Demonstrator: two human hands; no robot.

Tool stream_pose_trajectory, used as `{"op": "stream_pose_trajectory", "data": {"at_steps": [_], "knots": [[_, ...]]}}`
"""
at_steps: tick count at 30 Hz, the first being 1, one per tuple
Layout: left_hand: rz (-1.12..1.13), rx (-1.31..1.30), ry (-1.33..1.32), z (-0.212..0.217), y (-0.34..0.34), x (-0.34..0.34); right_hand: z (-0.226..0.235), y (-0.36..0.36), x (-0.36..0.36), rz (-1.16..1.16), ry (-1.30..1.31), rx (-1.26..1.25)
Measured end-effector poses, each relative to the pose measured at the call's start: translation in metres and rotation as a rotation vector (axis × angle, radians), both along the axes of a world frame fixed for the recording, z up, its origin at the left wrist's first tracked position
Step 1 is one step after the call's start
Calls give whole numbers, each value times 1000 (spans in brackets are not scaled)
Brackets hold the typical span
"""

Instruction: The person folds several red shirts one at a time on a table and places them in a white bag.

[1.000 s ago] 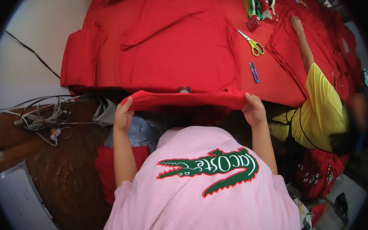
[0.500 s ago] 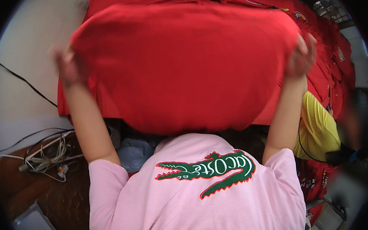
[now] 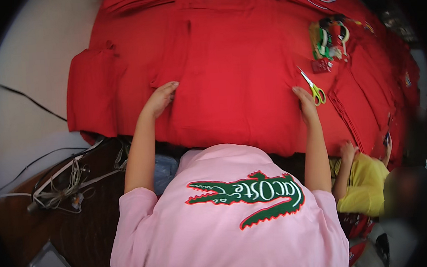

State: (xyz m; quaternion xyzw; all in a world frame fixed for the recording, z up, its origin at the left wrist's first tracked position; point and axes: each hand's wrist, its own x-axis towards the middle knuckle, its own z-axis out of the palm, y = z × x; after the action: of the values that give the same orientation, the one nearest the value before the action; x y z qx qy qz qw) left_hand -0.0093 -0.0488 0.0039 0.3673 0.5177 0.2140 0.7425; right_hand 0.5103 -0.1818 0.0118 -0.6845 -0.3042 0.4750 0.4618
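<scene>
Cloth [image 3: 229, 74], looking light, soft and floppy, best held by both side edges, is lying left of the scissors [image 3: 313, 87], left hand [image 3: 162, 98] and right hand [image 3: 306, 101] resting half-curled at those edges, whether pinching I can't tell.

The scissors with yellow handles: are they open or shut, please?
Shut. The scissors have their blades together, narrowing to one tip.

Yellow-handled scissors [image 3: 313, 87], box with tape rolls [image 3: 322, 66], tangled cables [image 3: 64, 180]
</scene>
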Motion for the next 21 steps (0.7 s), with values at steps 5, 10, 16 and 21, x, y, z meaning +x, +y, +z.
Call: {"op": "stream_pose_trajectory", "data": {"at_steps": [5, 10, 16, 21], "knots": [[-47, 343, 128, -8, -10, -2, 9, -4, -6, 94, 169, -59], [-186, 812, 898, 24, 3, -11, -13, 5, 21, 28, -361, 2], [46, 593, 433, -22, 7, -55, -6, 12, 5, -61, -182, -48], [19, 363, 257, -9, -1, -68, 11, -20, 32, 205, 128, -139]]}}
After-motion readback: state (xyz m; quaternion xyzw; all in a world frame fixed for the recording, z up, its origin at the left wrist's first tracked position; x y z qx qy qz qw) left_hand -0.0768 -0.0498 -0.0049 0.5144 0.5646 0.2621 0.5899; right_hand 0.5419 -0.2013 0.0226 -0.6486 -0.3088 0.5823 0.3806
